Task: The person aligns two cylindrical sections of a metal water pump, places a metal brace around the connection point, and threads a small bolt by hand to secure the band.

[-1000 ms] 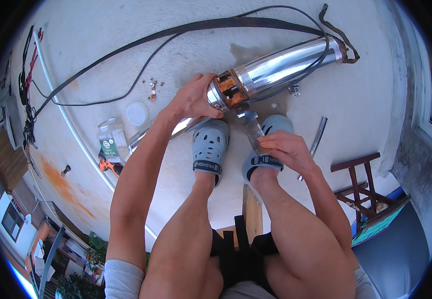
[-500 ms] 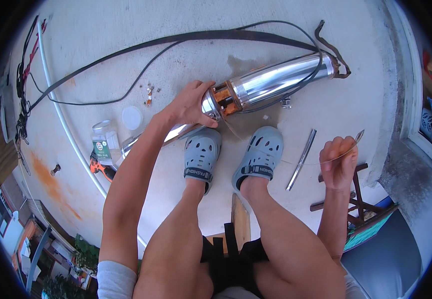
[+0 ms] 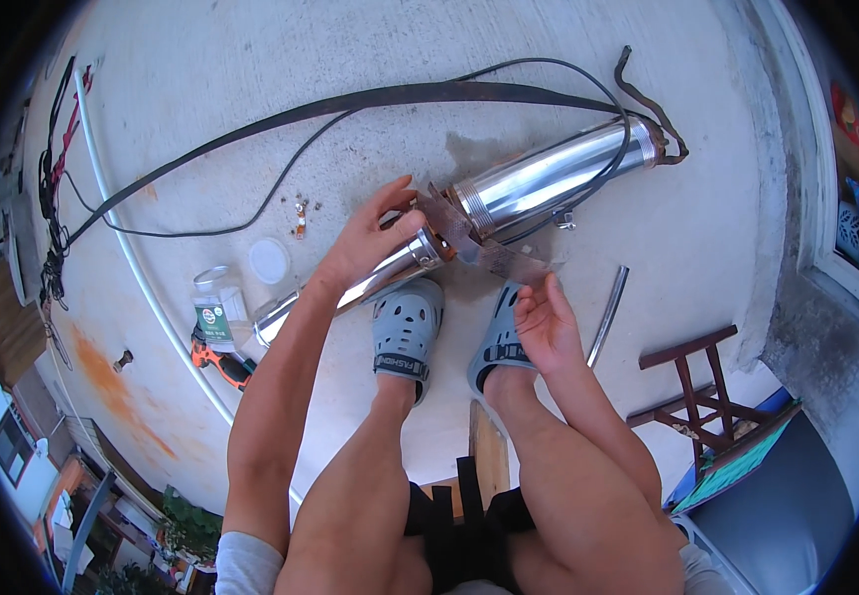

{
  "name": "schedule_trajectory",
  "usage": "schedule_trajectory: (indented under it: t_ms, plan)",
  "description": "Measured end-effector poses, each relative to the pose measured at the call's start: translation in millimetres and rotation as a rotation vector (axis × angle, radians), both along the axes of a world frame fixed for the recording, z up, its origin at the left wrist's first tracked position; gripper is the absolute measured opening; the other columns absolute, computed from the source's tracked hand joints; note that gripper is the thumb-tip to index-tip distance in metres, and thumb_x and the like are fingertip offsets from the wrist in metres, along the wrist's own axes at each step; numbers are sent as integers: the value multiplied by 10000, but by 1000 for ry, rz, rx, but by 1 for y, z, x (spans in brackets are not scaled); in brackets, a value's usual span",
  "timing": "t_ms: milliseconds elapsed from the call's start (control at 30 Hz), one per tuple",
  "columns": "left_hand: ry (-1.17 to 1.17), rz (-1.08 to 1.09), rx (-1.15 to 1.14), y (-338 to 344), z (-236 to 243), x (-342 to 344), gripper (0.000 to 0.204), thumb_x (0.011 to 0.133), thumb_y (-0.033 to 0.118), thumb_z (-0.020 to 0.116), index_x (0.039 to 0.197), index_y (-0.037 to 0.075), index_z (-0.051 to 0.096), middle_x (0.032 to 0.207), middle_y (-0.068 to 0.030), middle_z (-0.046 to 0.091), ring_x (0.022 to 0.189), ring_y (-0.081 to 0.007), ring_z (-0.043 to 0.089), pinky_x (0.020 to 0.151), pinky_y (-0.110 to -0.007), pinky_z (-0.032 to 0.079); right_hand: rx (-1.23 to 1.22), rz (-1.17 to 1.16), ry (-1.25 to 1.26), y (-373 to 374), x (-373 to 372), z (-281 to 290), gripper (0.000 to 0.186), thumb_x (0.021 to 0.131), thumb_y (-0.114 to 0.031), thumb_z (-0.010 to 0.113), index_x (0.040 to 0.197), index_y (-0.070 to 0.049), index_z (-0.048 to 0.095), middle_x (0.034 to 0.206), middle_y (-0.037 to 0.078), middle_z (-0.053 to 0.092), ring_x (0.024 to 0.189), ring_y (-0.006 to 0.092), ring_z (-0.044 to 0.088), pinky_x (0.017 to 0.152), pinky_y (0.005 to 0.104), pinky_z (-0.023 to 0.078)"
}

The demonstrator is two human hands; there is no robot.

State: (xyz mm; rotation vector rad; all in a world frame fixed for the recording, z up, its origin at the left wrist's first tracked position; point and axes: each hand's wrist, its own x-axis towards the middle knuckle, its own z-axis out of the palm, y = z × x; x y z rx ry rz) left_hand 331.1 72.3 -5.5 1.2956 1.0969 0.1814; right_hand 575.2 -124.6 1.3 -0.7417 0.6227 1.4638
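Observation:
A bent perforated metal strip [image 3: 497, 260] lies across the gap in a shiny, long steel submersible pump [image 3: 558, 169]. My right hand [image 3: 552, 322] pinches the strip's right end, just above the right clog. My left hand [image 3: 375, 233] is over the pump's narrower section [image 3: 375, 273], thumb and fingers closed around the strip's left end. Rust-brown parts show at the gap, mostly covered by the strip. The pump lies slanted on the concrete, its wide end far right.
Black cable [image 3: 380, 96] arcs beyond the pump. Small screws [image 3: 300, 218], a round white lid [image 3: 269, 260], a clear jar [image 3: 219, 302] and an orange-black power tool [image 3: 219, 359] lie left. A metal channel [image 3: 608, 315] and a dark wooden stool [image 3: 697, 397] are right.
My right hand has come left to the pump, bringing the strip over the gap. My left hand has shifted off the pump's collar onto the strip's left end.

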Motion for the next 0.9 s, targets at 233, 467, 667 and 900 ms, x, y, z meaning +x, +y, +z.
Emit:
schedule_trajectory:
  t_ms: [233,467,667,900]
  plan:
    - [85,-40,14,-4,9,16,881,847,495,767,1540,96,396,1263,-194,606,1173,-307,606,1014,-401,479,-64,282,0,-2,-21,-9,253,1034,-233,575,1160,-19,619,1079,152,718,938,224,710,792,302,614]
    - [63,-14,250,-4,-12,11,892,836,496,773,1538,95,396,1408,-206,533,1296,-320,522,1085,-400,424,-274,731,-153,14,-17,16,381,1036,-318,567,1211,21,560,1115,213,694,877,231,722,764,300,612]
    - [-23,41,287,-1,0,13,800,889,396,745,1544,101,393,1404,-180,535,1319,-302,484,1125,-400,365,-112,927,-1156,27,-23,16,348,948,-225,702,1182,13,606,1056,108,677,714,187,678,644,284,570]
    - [-143,-43,419,-7,21,39,595,998,237,608,1544,114,407,1371,-131,562,1207,-242,511,1098,-346,353,-94,906,-1423,56,-41,8,333,916,-174,739,1152,15,599,1027,73,669,716,124,654,643,270,554]
